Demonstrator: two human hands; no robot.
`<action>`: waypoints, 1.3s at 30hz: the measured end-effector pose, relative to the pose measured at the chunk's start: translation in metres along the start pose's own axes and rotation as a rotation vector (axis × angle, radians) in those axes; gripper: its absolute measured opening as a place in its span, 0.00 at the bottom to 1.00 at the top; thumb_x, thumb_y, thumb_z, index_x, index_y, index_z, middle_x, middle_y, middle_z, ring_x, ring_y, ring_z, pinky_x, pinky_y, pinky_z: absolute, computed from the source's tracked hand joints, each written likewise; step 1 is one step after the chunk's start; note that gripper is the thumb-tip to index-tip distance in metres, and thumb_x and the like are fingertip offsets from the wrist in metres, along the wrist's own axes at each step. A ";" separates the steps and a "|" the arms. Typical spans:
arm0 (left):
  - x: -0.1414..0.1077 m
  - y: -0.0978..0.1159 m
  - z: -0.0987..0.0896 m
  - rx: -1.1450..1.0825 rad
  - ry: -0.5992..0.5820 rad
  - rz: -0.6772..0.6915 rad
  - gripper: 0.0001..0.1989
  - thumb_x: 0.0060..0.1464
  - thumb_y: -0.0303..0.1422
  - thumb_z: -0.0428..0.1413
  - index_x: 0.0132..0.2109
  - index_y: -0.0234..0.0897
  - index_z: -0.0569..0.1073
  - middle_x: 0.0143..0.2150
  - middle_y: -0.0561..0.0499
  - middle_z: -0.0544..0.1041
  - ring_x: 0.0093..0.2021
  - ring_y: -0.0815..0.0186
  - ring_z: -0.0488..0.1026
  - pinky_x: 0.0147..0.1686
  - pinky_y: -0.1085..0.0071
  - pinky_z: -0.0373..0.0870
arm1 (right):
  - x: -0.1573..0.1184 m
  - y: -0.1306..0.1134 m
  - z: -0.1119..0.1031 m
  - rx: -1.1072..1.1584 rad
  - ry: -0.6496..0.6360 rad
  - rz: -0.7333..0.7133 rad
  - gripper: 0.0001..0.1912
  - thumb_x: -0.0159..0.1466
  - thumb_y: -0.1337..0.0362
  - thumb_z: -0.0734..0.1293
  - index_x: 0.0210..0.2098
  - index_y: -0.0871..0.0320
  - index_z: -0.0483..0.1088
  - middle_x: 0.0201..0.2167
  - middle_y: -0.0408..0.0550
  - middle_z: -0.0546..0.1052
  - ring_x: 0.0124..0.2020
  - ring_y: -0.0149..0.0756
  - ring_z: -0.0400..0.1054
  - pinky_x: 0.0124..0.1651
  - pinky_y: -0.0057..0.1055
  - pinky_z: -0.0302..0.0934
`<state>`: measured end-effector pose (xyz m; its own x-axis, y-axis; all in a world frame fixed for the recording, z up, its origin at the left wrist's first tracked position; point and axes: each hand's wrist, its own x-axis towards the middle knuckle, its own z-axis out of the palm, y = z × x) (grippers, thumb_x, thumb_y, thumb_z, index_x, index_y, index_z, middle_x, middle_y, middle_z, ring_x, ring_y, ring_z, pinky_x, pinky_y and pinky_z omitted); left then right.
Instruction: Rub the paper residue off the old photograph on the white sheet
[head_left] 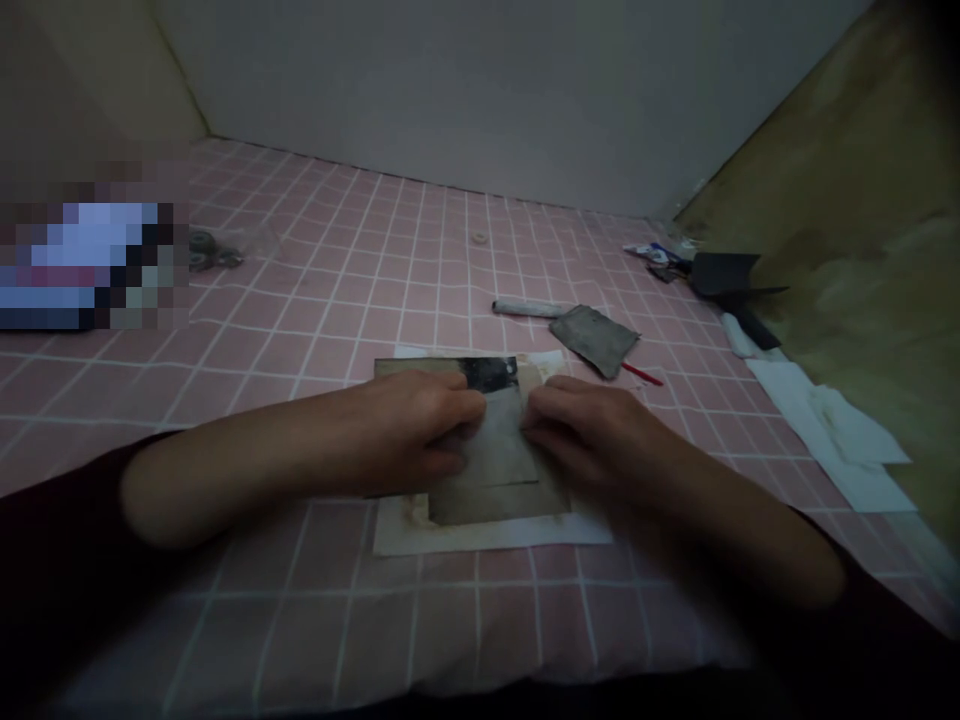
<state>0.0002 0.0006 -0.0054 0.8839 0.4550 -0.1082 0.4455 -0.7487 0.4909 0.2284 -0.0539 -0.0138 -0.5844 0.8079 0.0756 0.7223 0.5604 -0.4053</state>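
My left hand (pixel 427 425) rests on an aged grey-brown sheet (pixel 499 450) with its fingers curled in. Whatever those fingers grip is hidden by the hand. My right hand (pixel 592 425) pinches at the right edge of the same sheet, thumb and fingertips together. A black patch with pale specks (pixel 491 374) shows at the sheet's top. Beneath lies another brownish sheet (pixel 499 505), seen along the lower side. A larger white stained paper (pixel 487 537) lies under both on the table.
A grey cloth-like piece (pixel 596 340) lies beyond my right hand, with a pale tube (pixel 529 308) and a red stick (pixel 643 374). White papers (pixel 832 435) and a black dustpan-like item (pixel 724 275) lie along the right wall. A small ring (pixel 478 238) sits farther back on the pink checked cloth (pixel 330 260).
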 end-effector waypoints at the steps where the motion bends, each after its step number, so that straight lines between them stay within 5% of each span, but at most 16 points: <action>1: 0.000 0.000 0.000 0.000 -0.007 -0.002 0.05 0.49 0.26 0.53 0.32 0.38 0.62 0.36 0.53 0.67 0.32 0.69 0.64 0.30 0.72 0.58 | 0.000 0.001 0.000 -0.008 0.004 0.020 0.06 0.65 0.72 0.61 0.31 0.59 0.62 0.30 0.44 0.67 0.31 0.31 0.62 0.35 0.28 0.54; 7: 0.000 -0.003 0.003 0.006 0.048 0.016 0.05 0.49 0.25 0.52 0.33 0.38 0.63 0.36 0.54 0.68 0.33 0.68 0.65 0.32 0.71 0.59 | 0.004 -0.005 0.005 0.042 0.069 -0.061 0.06 0.67 0.71 0.59 0.32 0.57 0.59 0.30 0.43 0.66 0.30 0.31 0.60 0.35 0.28 0.54; 13: 0.002 -0.002 0.003 0.011 0.008 0.012 0.05 0.49 0.27 0.53 0.32 0.38 0.62 0.35 0.54 0.68 0.32 0.69 0.64 0.30 0.71 0.58 | 0.002 0.000 -0.003 -0.040 0.044 0.046 0.08 0.64 0.73 0.61 0.29 0.58 0.60 0.29 0.43 0.66 0.30 0.31 0.61 0.34 0.28 0.53; 18: 0.000 -0.003 0.003 0.014 0.049 0.017 0.05 0.48 0.26 0.53 0.32 0.38 0.63 0.36 0.53 0.68 0.33 0.68 0.65 0.31 0.71 0.59 | 0.005 -0.006 0.004 0.022 0.060 -0.061 0.08 0.68 0.70 0.57 0.33 0.59 0.64 0.32 0.47 0.67 0.33 0.33 0.62 0.37 0.30 0.56; 23: 0.000 0.000 0.001 0.001 0.003 -0.004 0.05 0.49 0.27 0.53 0.32 0.38 0.62 0.36 0.54 0.68 0.32 0.69 0.64 0.30 0.72 0.58 | 0.002 0.000 -0.001 -0.029 0.032 0.052 0.08 0.66 0.71 0.60 0.30 0.58 0.62 0.30 0.45 0.67 0.31 0.32 0.62 0.36 0.30 0.55; 29: 0.000 -0.003 0.003 0.008 0.047 0.018 0.04 0.49 0.26 0.52 0.33 0.38 0.64 0.36 0.53 0.68 0.33 0.68 0.65 0.32 0.71 0.59 | 0.006 -0.004 0.005 0.046 0.054 -0.074 0.06 0.67 0.69 0.58 0.33 0.57 0.60 0.31 0.44 0.66 0.31 0.32 0.61 0.36 0.29 0.55; 34: 0.000 -0.002 0.003 0.010 0.005 0.002 0.05 0.50 0.27 0.53 0.32 0.38 0.62 0.35 0.54 0.67 0.31 0.69 0.63 0.30 0.71 0.57 | 0.001 0.003 -0.003 -0.033 0.046 0.055 0.08 0.65 0.72 0.60 0.29 0.58 0.62 0.29 0.44 0.66 0.30 0.31 0.61 0.35 0.29 0.54; 39: 0.000 -0.003 0.003 0.015 0.054 0.010 0.05 0.49 0.25 0.52 0.33 0.38 0.64 0.36 0.54 0.67 0.33 0.69 0.65 0.31 0.71 0.58 | 0.006 -0.003 0.003 0.018 0.032 -0.075 0.09 0.68 0.70 0.57 0.35 0.60 0.68 0.33 0.48 0.66 0.33 0.33 0.61 0.36 0.29 0.56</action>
<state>-0.0005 0.0012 -0.0092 0.8795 0.4726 -0.0565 0.4393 -0.7604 0.4784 0.2215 -0.0517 -0.0146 -0.6245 0.7692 0.1355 0.6696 0.6166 -0.4140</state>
